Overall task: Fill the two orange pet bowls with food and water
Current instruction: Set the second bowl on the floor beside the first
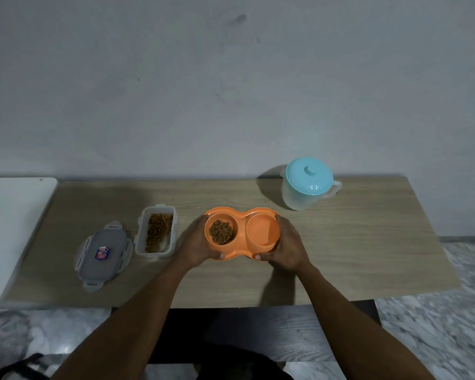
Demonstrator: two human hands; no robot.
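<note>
An orange double pet bowl (242, 216) sits mid-table. Brown kibble (221, 232) fills its left well. Whether the right well (262, 230) holds water I cannot tell. My left hand (196, 244) grips the dish's left end, with the thumb on the front rim. At the right end my right hand (287, 246) grips it the same way. An open clear food container (156, 233) with kibble stands left of the dish. A translucent water pitcher (306, 189) with a light blue lid stands at the back right.
The container's grey lid (103, 255) lies flat on the wooden table (368, 242), left of the container. A white surface (8, 229) adjoins the table's left end. The wall rises right behind the table. Marbled floor shows at the right.
</note>
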